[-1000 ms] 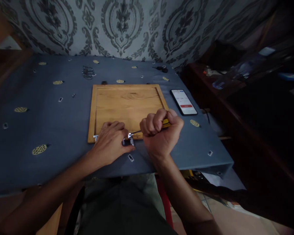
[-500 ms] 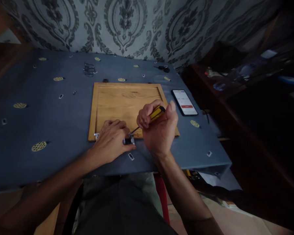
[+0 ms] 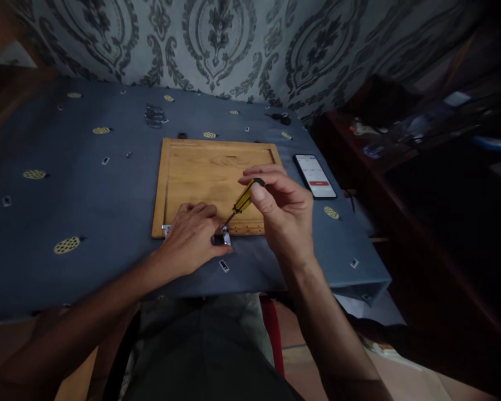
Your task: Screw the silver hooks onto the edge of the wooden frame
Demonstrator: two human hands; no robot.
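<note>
A wooden panel with a raised frame lies flat on the blue patterned tablecloth. My left hand rests on its near edge, fingers curled over a small metal hinge and pressing it down. My right hand pinches the yellow and black handle of a screwdriver between thumb and fingertips. The shaft slants down to the left and its tip sits at the hinge. Another metal piece shows at the panel's near left corner.
A lit phone lies right of the panel. Small dark hardware pieces and another dark item sit near the far table edge. A dark cluttered side table stands to the right. The patterned wall runs behind.
My right hand went from a full fist round the screwdriver handle to a fingertip pinch, and the handle rose and swung left. My left hand stayed on the hinge.
</note>
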